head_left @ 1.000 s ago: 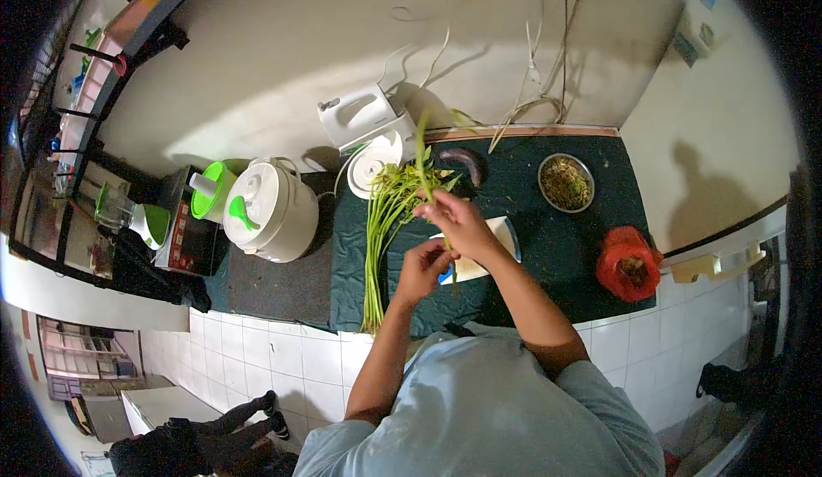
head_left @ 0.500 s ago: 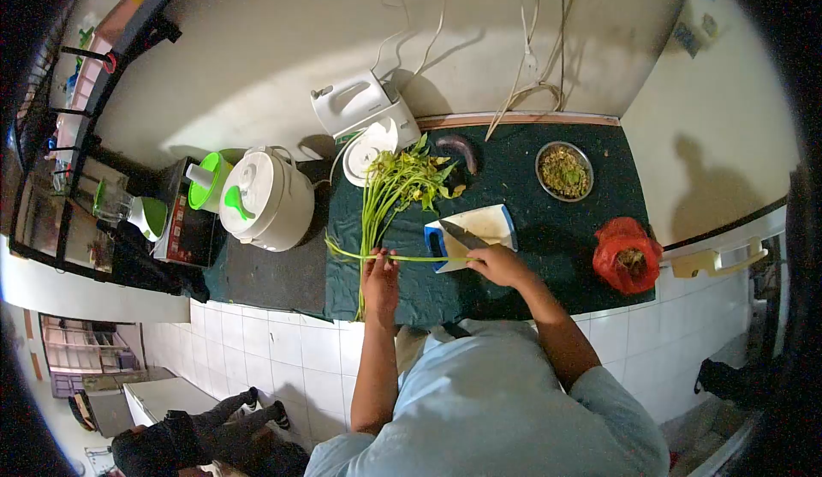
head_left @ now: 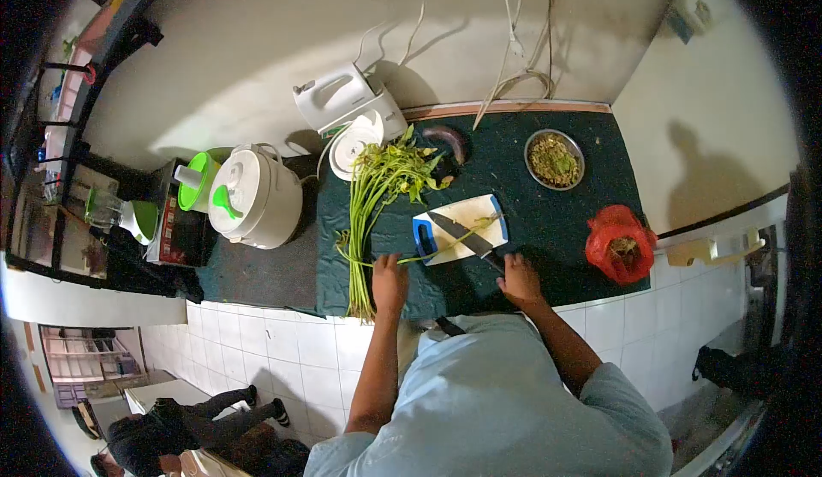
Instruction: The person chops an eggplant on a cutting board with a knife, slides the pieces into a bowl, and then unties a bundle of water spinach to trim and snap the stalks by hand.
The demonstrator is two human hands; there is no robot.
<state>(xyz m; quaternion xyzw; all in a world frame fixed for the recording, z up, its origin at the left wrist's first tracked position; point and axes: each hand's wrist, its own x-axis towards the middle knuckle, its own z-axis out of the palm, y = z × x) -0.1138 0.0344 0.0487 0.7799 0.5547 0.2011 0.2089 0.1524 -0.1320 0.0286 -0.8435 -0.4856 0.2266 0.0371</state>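
My left hand (head_left: pixel 390 283) is closed on a long green vegetable stem (head_left: pixel 417 259). From there the stem runs right, over the white cutting board (head_left: pixel 469 211) with blue ends. A knife (head_left: pixel 460 234) slants across the board, its blade crossing the stem. At the board's near right edge my right hand (head_left: pixel 520 282) is closed at the end of the knife's dark handle. A bunch of leafy green stems (head_left: pixel 364 220) lies left of the board, beside my left hand.
An eggplant (head_left: pixel 447 141), a metal bowl of chopped greens (head_left: pixel 555 160) and a red plastic bag (head_left: pixel 619 246) are on the green cloth. At left stand a white mixer (head_left: pixel 347 100) and a rice cooker (head_left: pixel 257 199). Another person (head_left: pixel 163 434) is at lower left.
My right hand has let go of the stem's end and moved right and down with the knife. The stem now slants over the board. The whole view has shifted slightly.
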